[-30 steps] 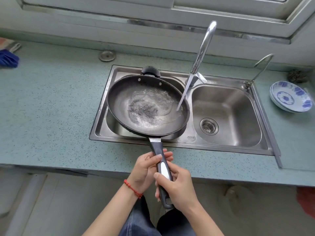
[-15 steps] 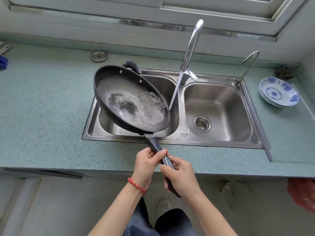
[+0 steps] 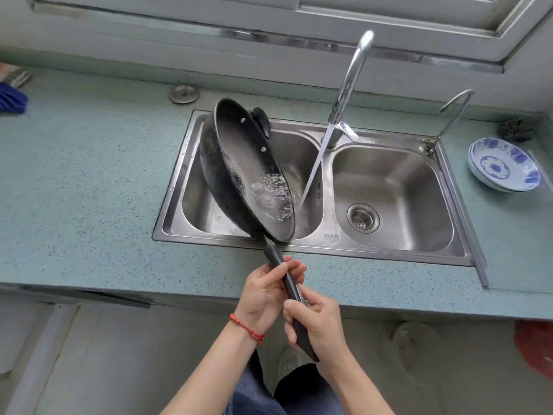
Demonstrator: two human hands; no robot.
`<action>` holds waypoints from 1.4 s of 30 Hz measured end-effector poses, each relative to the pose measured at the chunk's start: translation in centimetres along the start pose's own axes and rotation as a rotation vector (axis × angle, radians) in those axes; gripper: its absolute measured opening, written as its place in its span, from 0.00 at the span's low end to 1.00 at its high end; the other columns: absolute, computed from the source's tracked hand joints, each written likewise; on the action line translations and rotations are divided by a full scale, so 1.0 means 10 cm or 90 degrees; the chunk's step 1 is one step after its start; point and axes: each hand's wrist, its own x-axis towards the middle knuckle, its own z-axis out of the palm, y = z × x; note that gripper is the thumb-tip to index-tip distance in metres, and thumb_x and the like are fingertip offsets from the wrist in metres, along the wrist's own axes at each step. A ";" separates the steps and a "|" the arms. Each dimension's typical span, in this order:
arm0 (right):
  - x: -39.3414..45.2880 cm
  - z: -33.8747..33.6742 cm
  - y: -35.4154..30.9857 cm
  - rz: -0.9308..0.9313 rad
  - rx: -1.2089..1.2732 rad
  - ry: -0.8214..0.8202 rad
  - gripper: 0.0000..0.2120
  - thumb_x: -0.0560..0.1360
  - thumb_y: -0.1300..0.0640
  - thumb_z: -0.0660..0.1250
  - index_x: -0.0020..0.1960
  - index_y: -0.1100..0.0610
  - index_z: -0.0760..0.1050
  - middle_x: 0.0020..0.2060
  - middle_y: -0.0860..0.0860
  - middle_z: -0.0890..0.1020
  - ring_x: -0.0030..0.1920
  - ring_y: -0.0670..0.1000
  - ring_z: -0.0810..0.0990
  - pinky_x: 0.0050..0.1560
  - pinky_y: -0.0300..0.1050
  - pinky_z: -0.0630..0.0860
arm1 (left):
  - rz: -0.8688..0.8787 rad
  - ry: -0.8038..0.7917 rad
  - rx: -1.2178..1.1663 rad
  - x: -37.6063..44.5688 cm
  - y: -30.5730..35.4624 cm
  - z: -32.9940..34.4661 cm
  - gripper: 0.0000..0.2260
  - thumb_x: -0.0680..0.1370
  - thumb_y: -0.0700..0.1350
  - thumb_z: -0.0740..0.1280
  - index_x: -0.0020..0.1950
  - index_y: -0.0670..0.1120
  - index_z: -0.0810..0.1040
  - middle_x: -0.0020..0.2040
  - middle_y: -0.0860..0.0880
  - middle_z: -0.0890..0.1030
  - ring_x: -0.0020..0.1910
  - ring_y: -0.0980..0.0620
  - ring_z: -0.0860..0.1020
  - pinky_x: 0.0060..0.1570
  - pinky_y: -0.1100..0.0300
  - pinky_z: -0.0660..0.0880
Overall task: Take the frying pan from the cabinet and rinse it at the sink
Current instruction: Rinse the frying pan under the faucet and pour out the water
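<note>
Frying pan (image 3: 248, 172) held over the left basin of the sink (image 3: 466, 259), tipped steeply on edge, open face toward the faucet (image 3: 350, 82). Rinse water pooled at the low rim, nearest the basin divider. Water stream (image 3: 312, 172) falls just beside that rim, seemingly missing the pan.

Pan handle (image 3: 287, 283) runs from the sink's near edge back toward the person, across the desk (image 3: 89, 181). Long axis: sink to body, slightly slanted.

Left hand (image 3: 263, 295) holds the handle's upper part, closer to the pan, fingers curled around it. Right hand (image 3: 320, 324) wraps the handle's tail end, thumb on top.

Judgement: mid-rinse, dumping the water. The pan lies straight out from both hands along the handle; rolling the handle sets the tilt. The left hand, nearer the pan, carries most of the load.
</note>
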 end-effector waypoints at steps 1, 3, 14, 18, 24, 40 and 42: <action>0.00 -0.01 -0.01 0.005 0.006 -0.002 0.02 0.64 0.63 0.66 0.34 0.60 0.72 0.21 0.55 0.70 0.15 0.49 0.68 0.17 0.33 0.61 | -0.001 -0.004 0.002 0.01 0.01 0.01 0.11 0.66 0.37 0.65 0.48 0.37 0.75 0.36 0.44 0.84 0.37 0.49 0.83 0.40 0.58 0.81; 0.01 -0.03 -0.04 0.010 0.009 -0.008 0.02 0.63 0.62 0.66 0.34 0.59 0.73 0.21 0.55 0.69 0.15 0.49 0.67 0.17 0.32 0.61 | 0.015 -0.008 0.035 0.03 0.04 0.05 0.11 0.66 0.36 0.66 0.47 0.36 0.74 0.35 0.44 0.83 0.34 0.50 0.82 0.39 0.59 0.80; 0.00 -0.18 -0.20 0.017 -0.077 -0.083 0.08 0.69 0.65 0.67 0.49 0.63 0.75 0.25 0.51 0.77 0.19 0.49 0.71 0.20 0.39 0.71 | 0.166 0.066 0.265 -0.01 0.04 0.16 0.06 0.71 0.29 0.66 0.38 0.39 0.74 0.32 0.45 0.80 0.28 0.52 0.80 0.33 0.62 0.79; -0.01 -0.11 -0.17 -0.011 -0.157 0.004 0.05 0.73 0.68 0.62 0.45 0.62 0.75 0.20 0.47 0.75 0.20 0.47 0.69 0.20 0.38 0.70 | 0.237 0.090 0.379 0.01 0.02 0.16 0.07 0.70 0.30 0.68 0.39 0.40 0.74 0.33 0.45 0.80 0.29 0.55 0.81 0.33 0.64 0.78; -0.05 -0.01 -0.08 -0.032 -0.139 0.065 0.09 0.74 0.65 0.63 0.35 0.59 0.74 0.20 0.52 0.70 0.20 0.51 0.66 0.19 0.40 0.65 | 0.246 0.086 0.401 0.00 0.03 0.12 0.07 0.70 0.31 0.68 0.38 0.41 0.73 0.26 0.50 0.81 0.29 0.55 0.82 0.33 0.66 0.78; -0.09 -0.02 -0.12 0.046 0.077 -0.038 0.11 0.74 0.68 0.62 0.34 0.61 0.74 0.30 0.58 0.70 0.22 0.49 0.69 0.19 0.38 0.67 | 0.108 0.016 0.133 0.01 0.02 0.05 0.10 0.65 0.38 0.68 0.44 0.37 0.74 0.32 0.46 0.84 0.33 0.52 0.83 0.34 0.62 0.79; -0.08 -0.03 -0.14 0.055 0.088 -0.038 0.12 0.73 0.70 0.62 0.32 0.61 0.74 0.30 0.57 0.71 0.22 0.49 0.69 0.19 0.38 0.67 | 0.111 0.024 0.150 0.02 0.02 0.06 0.10 0.65 0.38 0.68 0.44 0.36 0.74 0.32 0.47 0.84 0.32 0.52 0.82 0.34 0.62 0.79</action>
